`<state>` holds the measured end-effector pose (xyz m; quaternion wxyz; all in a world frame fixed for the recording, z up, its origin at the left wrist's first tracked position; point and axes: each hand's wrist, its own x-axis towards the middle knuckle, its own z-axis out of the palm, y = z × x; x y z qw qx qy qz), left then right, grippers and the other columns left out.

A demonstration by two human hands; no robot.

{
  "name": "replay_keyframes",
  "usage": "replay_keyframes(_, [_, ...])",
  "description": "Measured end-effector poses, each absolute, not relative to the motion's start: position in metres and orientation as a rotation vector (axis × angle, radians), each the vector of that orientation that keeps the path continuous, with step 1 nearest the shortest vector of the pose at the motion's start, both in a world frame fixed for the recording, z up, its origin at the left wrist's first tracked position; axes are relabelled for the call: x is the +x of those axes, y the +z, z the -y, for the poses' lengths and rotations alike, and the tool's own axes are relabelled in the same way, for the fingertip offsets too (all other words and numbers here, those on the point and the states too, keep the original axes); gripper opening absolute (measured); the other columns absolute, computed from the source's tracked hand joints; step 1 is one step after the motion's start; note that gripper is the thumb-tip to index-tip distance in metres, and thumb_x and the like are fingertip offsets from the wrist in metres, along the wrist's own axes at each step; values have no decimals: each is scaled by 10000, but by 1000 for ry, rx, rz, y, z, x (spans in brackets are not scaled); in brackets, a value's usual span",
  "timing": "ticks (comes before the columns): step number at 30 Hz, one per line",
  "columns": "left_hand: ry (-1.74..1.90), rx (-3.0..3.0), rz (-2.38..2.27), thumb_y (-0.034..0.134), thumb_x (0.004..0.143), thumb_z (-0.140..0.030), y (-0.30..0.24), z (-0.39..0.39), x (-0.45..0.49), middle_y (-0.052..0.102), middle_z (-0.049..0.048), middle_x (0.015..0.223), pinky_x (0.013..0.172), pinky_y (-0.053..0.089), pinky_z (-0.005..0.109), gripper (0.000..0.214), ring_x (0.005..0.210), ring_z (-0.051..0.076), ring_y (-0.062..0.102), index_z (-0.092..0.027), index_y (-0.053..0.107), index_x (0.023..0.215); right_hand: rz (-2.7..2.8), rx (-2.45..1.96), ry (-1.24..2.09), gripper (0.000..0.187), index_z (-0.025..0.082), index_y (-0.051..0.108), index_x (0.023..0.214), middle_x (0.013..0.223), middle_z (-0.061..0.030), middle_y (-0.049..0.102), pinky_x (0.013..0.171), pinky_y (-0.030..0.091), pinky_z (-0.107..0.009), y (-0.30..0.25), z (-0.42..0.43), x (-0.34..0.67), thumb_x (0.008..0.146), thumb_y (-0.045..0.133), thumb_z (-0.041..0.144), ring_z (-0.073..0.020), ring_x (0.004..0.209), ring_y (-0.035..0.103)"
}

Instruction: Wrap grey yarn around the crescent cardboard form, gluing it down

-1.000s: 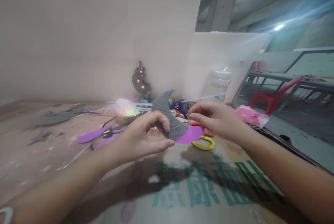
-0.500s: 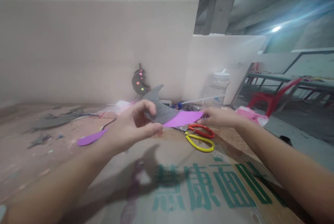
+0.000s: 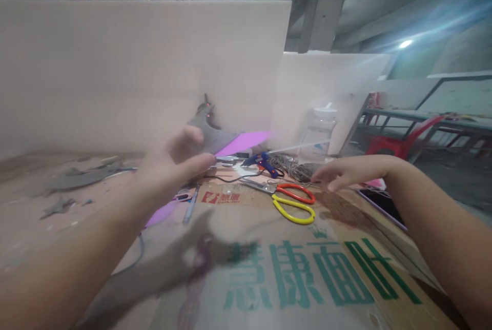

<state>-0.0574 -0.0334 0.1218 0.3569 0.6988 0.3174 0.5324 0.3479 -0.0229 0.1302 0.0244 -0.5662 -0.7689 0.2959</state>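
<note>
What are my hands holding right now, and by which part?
The left hand pinches the grey-and-purple craft piece at its grey end, between thumb and fingers. The right hand is open and holds nothing, near the scissors.

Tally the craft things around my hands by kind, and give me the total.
Grey hat piece with purple brim, pinched in the left hand: 1
Scissors, red and yellow handles, near the open right hand: 1
Blue glue gun: 1
Clear jar: 1
Loose purple cutout lying flat: 1
Total: 5
</note>
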Motion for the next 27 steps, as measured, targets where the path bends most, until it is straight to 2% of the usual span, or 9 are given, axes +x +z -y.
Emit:
replay_keyframes(4, [1216, 1833, -738, 748, 712, -358, 116, 40, -49, 470, -64, 632, 472, 359, 207, 334, 526, 88, 480, -243, 466, 851, 2318, -1555, 898, 435, 248, 714, 1151, 1202, -50, 687, 963, 477, -348, 139, 31, 332, 773, 692, 462, -267, 1133, 618])
replay_keyframes(8, [1060, 2013, -767, 736, 737, -350, 107, 42, -47, 470, -51, 659, 455, 323, 194, 317, 521, 71, 442, -219, 487, 883, 2183, -1414, 646, 493, 196, 712, 1110, 1134, -80, 712, 1005, 442, -401, 141, 36, 301, 873, 517, 582, -261, 1101, 632])
replay_keyframes(11, [946, 2138, -818, 716, 756, -356, 101, 43, -46, 472, -42, 695, 459, 317, 198, 288, 541, 73, 432, -213, 502, 887, 2046, -1265, 672, 608, 150, 687, 1109, 1042, -112, 733, 958, 477, -393, 136, 47, 266, 882, 431, 652, -238, 1021, 666])
replay_keyframes(13, [891, 2206, -827, 700, 769, -351, 99, 43, -45, 464, -46, 699, 481, 335, 205, 265, 553, 75, 431, -212, 510, 889, 2051, -1145, 753, 592, 149, 665, 1134, 1062, -120, 724, 926, 499, -385, 131, 57, 242, 869, 471, 641, -233, 1017, 669])
replay_keyframes(16, [844, 2276, -777, 672, 794, -325, 100, 45, -45, 500, -42, 732, 546, 383, 217, 222, 596, 80, 468, -210, 511, 893, 2033, -1089, 849, 446, 190, 643, 1153, 1130, -99, 696, 878, 529, -371, 121, 71, 216, 842, 599, 506, -222, 1027, 658])
replay_keyframes(19, [839, 2331, -728, 665, 802, -292, 101, 47, -44, 563, -13, 833, 640, 436, 231, 182, 707, 99, 538, -208, 528, 887, 1996, -1125, 912, 275, 186, 677, 1005, 1007, -70, 709, 794, 540, -332, 114, 78, 205, 828, 634, 392, -187, 894, 670])
replay_keyframes(21, [834, 2338, -663, 714, 763, -288, 100, 46, -42, 594, 12, 931, 709, 463, 245, 246, 818, 127, 579, -212, 557, 936, 1981, -1149, 935, 215, 171, 677, 911, 900, -53, 706, 749, 529, -312, 111, 80, 202, 828, 627, 363, -169, 812, 659])
replay_keyframes(23, [877, 2239, -590, 756, 730, -302, 96, 43, -38, 610, 41, 1039, 759, 487, 260, 418, 923, 160, 603, -232, 550, 1086, 1972, -1169, 925, 197, 167, 667, 872, 845, -41, 694, 720, 511, -297, 107, 78, 202, 826, 623, 354, -162, 783, 645])
replay_keyframes(27, [1231, 1763, -670, 670, 819, -367, 72, 29, -21, 629, 83, 1153, 817, 521, 308, 764, 1003, 187, 639, -297, 229, 1440, 1924, -1223, 830, 176, 175, 663, 850, 784, -15, 671, 659, 467, -265, 88, 66, 202, 815, 620, 341, -148, 726, 614])
